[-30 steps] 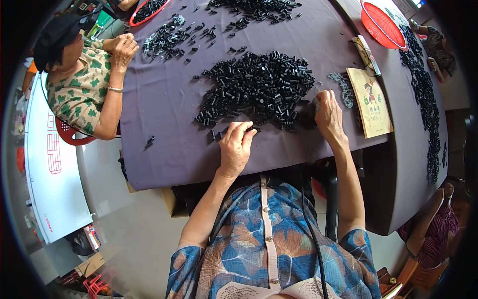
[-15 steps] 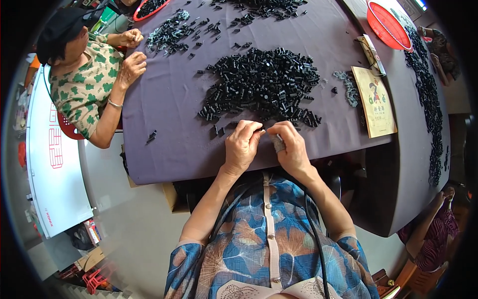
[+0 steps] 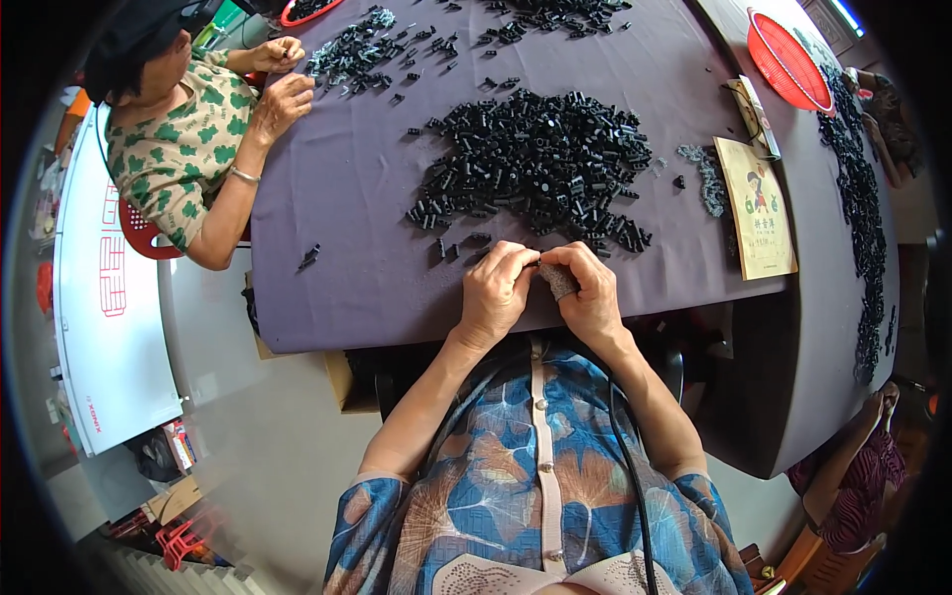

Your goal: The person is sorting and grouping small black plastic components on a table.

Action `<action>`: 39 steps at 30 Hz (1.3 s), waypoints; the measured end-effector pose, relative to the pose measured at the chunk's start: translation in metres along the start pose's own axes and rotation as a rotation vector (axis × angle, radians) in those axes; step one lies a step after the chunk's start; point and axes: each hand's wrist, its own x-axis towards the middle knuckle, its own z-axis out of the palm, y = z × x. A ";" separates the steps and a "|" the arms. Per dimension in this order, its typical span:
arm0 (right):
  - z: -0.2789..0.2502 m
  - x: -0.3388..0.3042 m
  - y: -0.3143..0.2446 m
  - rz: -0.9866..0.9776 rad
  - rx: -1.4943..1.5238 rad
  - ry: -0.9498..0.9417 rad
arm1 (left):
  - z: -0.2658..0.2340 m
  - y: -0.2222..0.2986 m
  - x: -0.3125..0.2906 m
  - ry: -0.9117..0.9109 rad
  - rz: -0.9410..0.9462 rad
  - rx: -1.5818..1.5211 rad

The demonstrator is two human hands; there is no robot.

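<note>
My left hand is closed in a pinch, with a small black cylindrical part at its fingertips. Thumb and fingers of my right hand press together at the other side of that part, so the two hands meet at it. A grey speckled wrap covers one right finger. Just beyond my hands lies a large heap of black cylindrical plastic parts, with a few stray ones along its near edge. My fingers hide most of the held part.
A purple-grey cloth covers the table. At the right lie a yellow booklet, a long narrow box, grey scraps and a red basket. A co-worker handles small parts at the left, beside another pile.
My hands have come together, closing the small gap between their fingertips at the black part. The view has shifted slightly, so the table's things appear a little further right.
</note>
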 end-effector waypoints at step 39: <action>-0.001 -0.013 -0.006 0.060 -0.103 -0.183 | -0.024 -0.035 0.029 0.042 -0.102 -0.166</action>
